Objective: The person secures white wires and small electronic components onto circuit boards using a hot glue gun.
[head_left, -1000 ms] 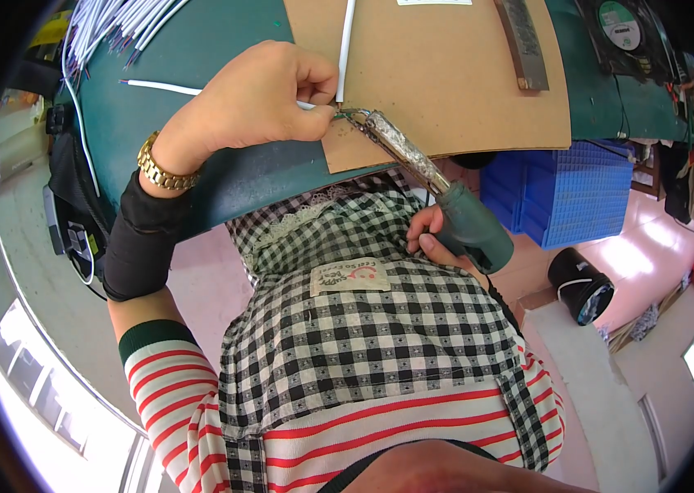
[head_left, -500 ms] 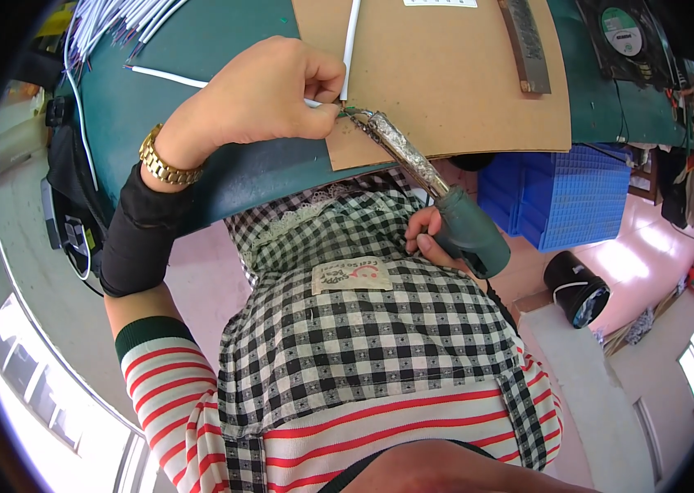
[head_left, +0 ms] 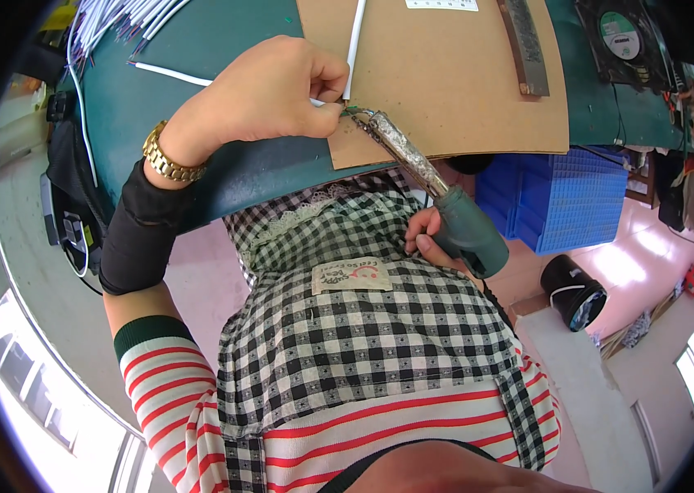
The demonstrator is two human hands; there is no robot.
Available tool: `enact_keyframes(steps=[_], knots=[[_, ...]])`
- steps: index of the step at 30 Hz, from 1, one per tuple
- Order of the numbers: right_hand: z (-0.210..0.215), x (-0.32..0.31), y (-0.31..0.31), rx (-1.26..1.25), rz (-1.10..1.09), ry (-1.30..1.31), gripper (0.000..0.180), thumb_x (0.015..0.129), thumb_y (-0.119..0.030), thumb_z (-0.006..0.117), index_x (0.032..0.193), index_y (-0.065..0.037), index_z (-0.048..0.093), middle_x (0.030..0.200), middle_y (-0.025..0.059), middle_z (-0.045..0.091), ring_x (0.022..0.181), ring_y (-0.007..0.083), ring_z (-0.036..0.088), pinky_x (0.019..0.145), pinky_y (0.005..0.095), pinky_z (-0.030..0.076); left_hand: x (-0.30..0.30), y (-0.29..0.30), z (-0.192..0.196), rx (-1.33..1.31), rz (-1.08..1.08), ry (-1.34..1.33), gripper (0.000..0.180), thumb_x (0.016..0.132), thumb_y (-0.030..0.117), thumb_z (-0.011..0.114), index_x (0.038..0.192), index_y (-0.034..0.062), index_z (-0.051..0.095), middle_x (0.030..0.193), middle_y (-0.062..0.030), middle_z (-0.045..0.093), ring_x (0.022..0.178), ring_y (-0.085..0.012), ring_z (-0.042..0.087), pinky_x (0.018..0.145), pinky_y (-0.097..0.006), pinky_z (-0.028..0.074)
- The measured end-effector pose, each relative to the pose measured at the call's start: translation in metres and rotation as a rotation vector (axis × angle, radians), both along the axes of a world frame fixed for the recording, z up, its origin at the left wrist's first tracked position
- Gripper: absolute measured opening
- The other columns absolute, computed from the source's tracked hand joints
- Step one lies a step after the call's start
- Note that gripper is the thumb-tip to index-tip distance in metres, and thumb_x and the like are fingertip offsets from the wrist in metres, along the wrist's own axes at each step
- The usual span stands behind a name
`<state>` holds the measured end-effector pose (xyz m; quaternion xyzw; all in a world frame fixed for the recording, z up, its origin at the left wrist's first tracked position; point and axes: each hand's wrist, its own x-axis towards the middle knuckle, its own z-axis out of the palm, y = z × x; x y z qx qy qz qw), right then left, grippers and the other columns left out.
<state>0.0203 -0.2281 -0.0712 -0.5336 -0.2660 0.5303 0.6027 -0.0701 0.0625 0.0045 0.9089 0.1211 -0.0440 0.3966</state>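
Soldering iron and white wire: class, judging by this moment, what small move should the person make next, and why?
Probably keep both hands steady a moment, then lift the soldering iron away. Its tip meets the wire end pinched in the left hand over the brown board, while the right hand grips the green handle. The joint itself is too small to judge.

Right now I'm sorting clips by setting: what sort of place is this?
Probably an electronics assembly workbench. The right hand holds a green-handled soldering iron to a thin white wire pinched by the left hand, over a brown cardboard sheet; bundled white wires lie nearby.
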Motion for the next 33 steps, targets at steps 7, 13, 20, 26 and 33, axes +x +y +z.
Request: enact_keyframes(steps=[7, 13, 20, 26, 33], knots=[[0.011, 0.016, -0.004, 0.023, 0.168, -0.239, 0.026, 0.089, 0.001, 0.049, 0.112, -0.005, 0.040, 0.090, 0.0153, 0.057, 0.079, 0.0186, 0.059, 0.072, 0.0304, 0.050, -0.001, 0.000, -0.003, 0.003, -0.020, -0.019, 0.021, 0.067, 0.008, 0.062, 0.062, 0.0010, 0.042, 0.054, -0.0029, 0.029, 0.050, -0.0112, 0.028, 0.045, -0.028, 0.026], [0.017, 0.007, 0.000, 0.049, -0.153, -0.009, 0.028, 0.086, -0.006, 0.055, 0.111, -0.006, 0.041, 0.087, 0.0120, 0.058, 0.075, 0.0155, 0.059, 0.068, 0.0289, 0.048, 0.001, 0.000, -0.003, -0.002, -0.021, -0.002, 0.022, 0.067, 0.008, 0.062, 0.062, 0.0009, 0.042, 0.053, -0.0027, 0.029, 0.049, -0.0111, 0.028, 0.045, -0.028, 0.026], [0.014, 0.010, 0.000, 0.090, -0.170, -0.034, 0.032, 0.086, -0.003, 0.053, 0.113, -0.009, 0.037, 0.086, 0.0126, 0.056, 0.073, 0.0165, 0.057, 0.066, 0.0302, 0.048, 0.001, -0.001, -0.005, 0.009, 0.008, -0.009, 0.021, 0.067, 0.008, 0.062, 0.062, 0.0010, 0.043, 0.053, -0.0037, 0.031, 0.048, -0.0121, 0.029, 0.045, -0.028, 0.027], [0.013, 0.007, 0.001, 0.115, -0.225, -0.068, 0.032, 0.086, 0.000, 0.052, 0.113, -0.009, 0.036, 0.083, 0.0107, 0.054, 0.072, 0.0151, 0.056, 0.065, 0.0297, 0.048, -0.001, -0.004, -0.004, 0.022, 0.030, -0.008, 0.020, 0.067, 0.009, 0.062, 0.062, 0.0008, 0.044, 0.052, -0.0044, 0.033, 0.048, -0.0124, 0.031, 0.045, -0.028, 0.028], [0.005, 0.005, 0.001, 0.154, -0.277, -0.107, 0.032, 0.086, 0.001, 0.051, 0.113, -0.009, 0.037, 0.082, 0.0103, 0.053, 0.070, 0.0147, 0.056, 0.068, 0.0301, 0.049, -0.006, -0.011, -0.006, 0.035, 0.084, -0.043, 0.020, 0.068, 0.010, 0.063, 0.063, 0.0006, 0.046, 0.052, -0.0049, 0.035, 0.047, -0.0131, 0.032, 0.046, -0.028, 0.029]])
